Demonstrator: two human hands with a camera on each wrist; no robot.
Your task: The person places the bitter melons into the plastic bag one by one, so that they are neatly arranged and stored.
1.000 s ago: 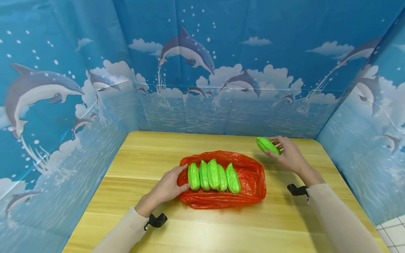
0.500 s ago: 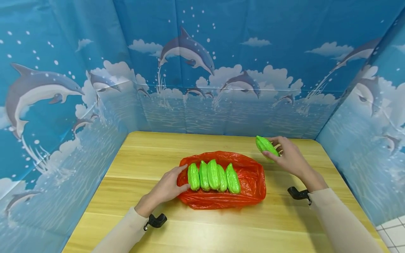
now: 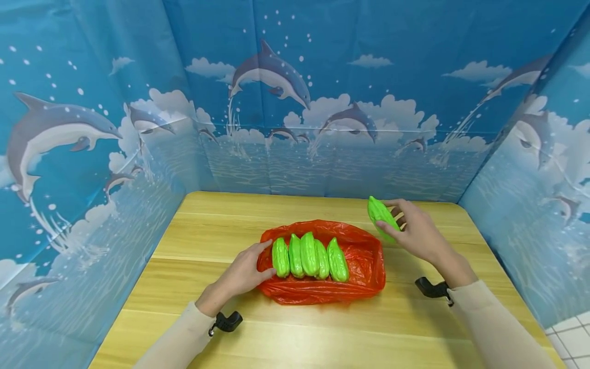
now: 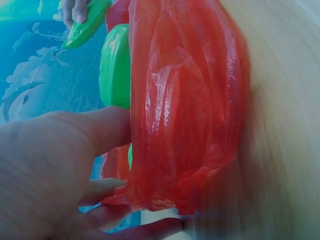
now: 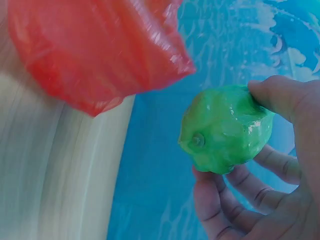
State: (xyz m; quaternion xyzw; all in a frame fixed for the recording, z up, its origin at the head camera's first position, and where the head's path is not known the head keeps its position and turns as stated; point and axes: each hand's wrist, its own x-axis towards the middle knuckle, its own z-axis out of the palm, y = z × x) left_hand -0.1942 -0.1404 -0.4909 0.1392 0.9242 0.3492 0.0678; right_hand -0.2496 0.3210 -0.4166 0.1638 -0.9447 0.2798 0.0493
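Note:
My right hand holds a green, ridged bitter melon between thumb and fingers, above the table just past the bag's right end. In the right wrist view the held melon's rounded stem end faces the camera. A red plastic bag lies spread open like a tray, with several more green bitter melons side by side in its left and middle part. My left hand grips the bag's left end; in the left wrist view the thumb lies at the rim and the other fingers reach round the far side.
The bag stands mid-table on a light wooden tabletop. Blue dolphin-print sheeting walls off the back and both sides. A black wrist mount sticks out under the right wrist, another under the left.
The right hand has shifted slightly left toward the bag, and its bitter melon has tipped more upright. The left hand, bag and melons in it have stayed put.

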